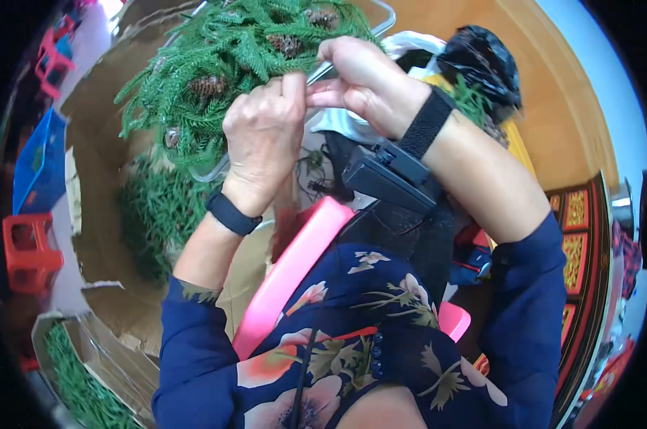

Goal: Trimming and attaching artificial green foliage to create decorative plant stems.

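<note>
A bushy mass of green artificial pine sprigs with brown pine cones [245,53] lies in front of me, over a pale grey rod-like rim [213,174]. My left hand [263,125] is closed in a fist at its near edge, knuckles up. Close against it, my right hand [356,82] has its fingers bent in a pinch, their tips meeting the left hand's thumb side. Whatever lies between the fingers is hidden. A black strap circles each wrist, and a black box-like device [391,175] hangs below the right one.
A large open cardboard box [98,236] with more green sprigs [163,211] stands at left. Another box of greenery [84,375] is lower left. A pink plastic piece [291,275] lies by my lap. Black plastic bag [481,64] sits far right; red stool [32,252] far left.
</note>
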Action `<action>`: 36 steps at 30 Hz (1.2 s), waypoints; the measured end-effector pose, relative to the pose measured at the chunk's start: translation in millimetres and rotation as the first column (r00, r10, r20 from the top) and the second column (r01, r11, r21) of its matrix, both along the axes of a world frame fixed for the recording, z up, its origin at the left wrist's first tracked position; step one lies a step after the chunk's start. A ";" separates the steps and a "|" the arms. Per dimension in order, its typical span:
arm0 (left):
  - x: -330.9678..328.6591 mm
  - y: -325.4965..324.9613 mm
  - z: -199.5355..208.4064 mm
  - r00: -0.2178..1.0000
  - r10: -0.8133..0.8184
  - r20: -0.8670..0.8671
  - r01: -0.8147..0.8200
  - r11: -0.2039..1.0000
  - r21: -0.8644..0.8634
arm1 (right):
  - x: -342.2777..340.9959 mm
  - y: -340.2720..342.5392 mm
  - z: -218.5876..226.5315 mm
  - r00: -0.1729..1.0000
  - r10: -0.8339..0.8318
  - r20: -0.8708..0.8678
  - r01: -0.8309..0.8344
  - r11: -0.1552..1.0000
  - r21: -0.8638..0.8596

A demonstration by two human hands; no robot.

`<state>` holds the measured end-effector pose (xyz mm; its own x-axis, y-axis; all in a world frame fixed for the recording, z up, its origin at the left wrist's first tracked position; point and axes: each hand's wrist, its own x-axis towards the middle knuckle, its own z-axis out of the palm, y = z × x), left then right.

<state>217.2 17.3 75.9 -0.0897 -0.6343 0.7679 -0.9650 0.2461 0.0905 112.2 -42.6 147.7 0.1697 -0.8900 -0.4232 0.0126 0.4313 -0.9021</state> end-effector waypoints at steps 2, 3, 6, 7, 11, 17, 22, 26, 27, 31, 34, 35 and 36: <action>25.9 3.9 -3.7 0.998 0.035 -0.061 -0.036 0.999 -0.016 | 27.9 7.0 5.9 0.996 0.090 -0.008 -0.090 0.995 -0.043; 37.1 4.5 -6.1 0.993 0.038 -0.114 -0.044 0.998 -0.047 | 39.4 10.4 7.6 0.989 0.148 -0.010 -0.149 0.984 -0.099; 76.9 1.5 -13.7 0.835 -0.058 -0.548 0.011 0.996 -0.090 | 49.9 12.8 4.5 0.918 0.394 0.030 -0.364 0.872 -0.327; 100.1 -1.1 -15.8 0.669 -0.086 -0.738 0.084 0.996 -0.040 | 48.1 12.6 3.1 0.824 0.565 0.041 -0.470 0.723 -0.507; 209.9 -13.5 -43.7 0.201 -0.012 -0.980 0.191 0.981 0.028 | 37.6 29.5 60.3 0.802 0.299 -0.517 -0.576 0.616 -0.537; 278.9 -5.3 -79.1 -0.497 0.071 -0.865 0.251 0.966 -0.065 | -60.2 31.3 17.8 0.664 0.267 -0.698 -0.631 0.701 -0.332; 310.9 15.5 -109.9 -0.749 -0.064 -0.660 0.413 0.734 -0.540 | -126.4 42.7 1.1 0.705 0.217 -0.675 -0.452 0.871 -0.192; 309.2 29.9 -111.4 -0.902 -0.144 -0.407 0.286 0.507 -0.813 | -156.8 54.4 -4.8 0.722 0.186 -0.666 -0.348 0.930 -0.118; 306.3 31.9 -104.3 -0.900 -0.138 -0.413 0.293 0.509 -0.809 | -163.1 57.2 -6.1 0.722 0.180 -0.668 -0.331 0.938 -0.106; 278.0 28.4 -50.9 -0.906 -0.091 -0.414 0.345 0.408 -0.845 | -182.0 65.0 -12.3 0.749 0.157 -0.644 -0.290 0.951 -0.106; 229.3 26.3 -5.4 -0.535 -0.331 -0.777 0.524 0.591 -0.613 | -184.6 62.7 -13.3 0.791 0.154 -0.592 -0.286 0.948 -0.136; 200.7 23.2 8.9 -0.268 -0.401 -0.876 0.468 0.741 -0.482 | -185.8 64.1 -6.4 0.815 0.136 -0.564 -0.272 0.948 -0.165; 174.9 19.9 18.5 -0.042 -0.435 -0.899 0.540 0.748 -0.387 | -186.6 63.8 -3.6 0.838 0.128 -0.531 -0.265 0.946 -0.189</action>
<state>392.1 37.2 94.5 0.3071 -0.8204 0.4823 0.2492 0.5584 0.7912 -74.4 21.2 144.1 0.1757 -0.9464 -0.2710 -0.5346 0.1394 -0.8335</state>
